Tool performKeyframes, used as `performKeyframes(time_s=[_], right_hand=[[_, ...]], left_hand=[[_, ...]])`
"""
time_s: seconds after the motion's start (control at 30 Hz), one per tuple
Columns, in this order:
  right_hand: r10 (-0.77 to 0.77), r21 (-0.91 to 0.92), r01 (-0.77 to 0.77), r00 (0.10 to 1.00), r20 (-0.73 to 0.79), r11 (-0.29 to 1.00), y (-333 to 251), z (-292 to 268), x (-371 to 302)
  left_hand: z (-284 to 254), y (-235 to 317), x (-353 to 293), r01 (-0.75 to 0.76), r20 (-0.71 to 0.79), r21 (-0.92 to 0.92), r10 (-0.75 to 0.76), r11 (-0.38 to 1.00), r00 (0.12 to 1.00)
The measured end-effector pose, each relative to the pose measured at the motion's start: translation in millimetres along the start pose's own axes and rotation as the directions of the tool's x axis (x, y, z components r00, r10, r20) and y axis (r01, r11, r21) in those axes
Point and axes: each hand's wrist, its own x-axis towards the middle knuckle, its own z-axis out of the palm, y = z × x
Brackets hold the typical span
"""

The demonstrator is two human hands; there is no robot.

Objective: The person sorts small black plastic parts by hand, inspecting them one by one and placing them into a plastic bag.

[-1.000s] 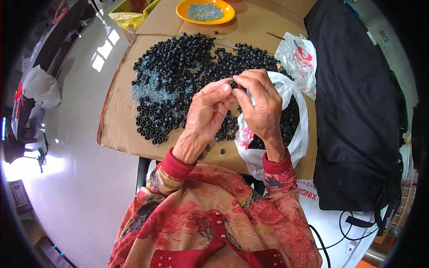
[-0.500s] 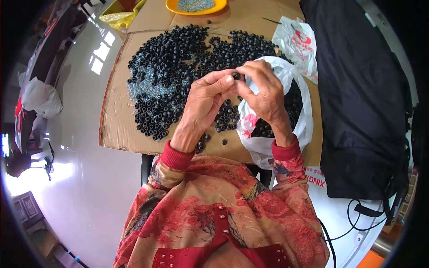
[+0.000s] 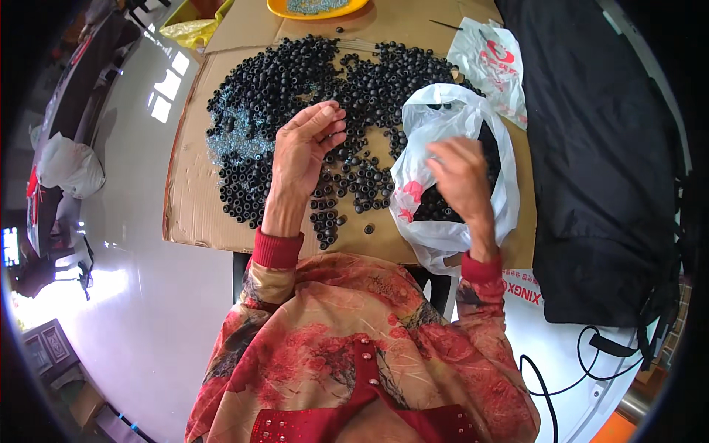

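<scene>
A big heap of small black rings (image 3: pixel 295 88) lies spread out flat on a sheet of brown cardboard (image 3: pixel 188 214), so each one is easy to see and pick. The left hand (image 3: pixel 303 151) hovers over the heap with its fingers bent and close together, thumb near the tips, ready to pinch; I cannot tell if it has a ring in it. The right hand (image 3: pixel 461 177) is over the mouth of a white plastic bag (image 3: pixel 443 118) that lies open just beside the heap, with more black rings inside. Its fingers look loosely curled, but it is blurry, so I cannot tell if they hold anything. An orange dish (image 3: pixel 314 9) sits at the far edge.
</scene>
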Motion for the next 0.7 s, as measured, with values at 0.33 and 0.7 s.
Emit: performKeyframes(time_s=[0.33, 0.7], right_hand=[[-0.216, 0.011, 0.222, 0.933, 0.287, 0.975, -14, 89, 32], [-0.191, 0.108, 0.171, 0.957, 0.218, 0.979, -44, 64, 38]], left_hand=[[-16, 18, -2, 0.006, -0.020, -0.066, -0.007, 0.998, 1.000], [-6, 46, -30, 0.046, 0.033, 0.002, -0.046, 0.999, 0.998]])
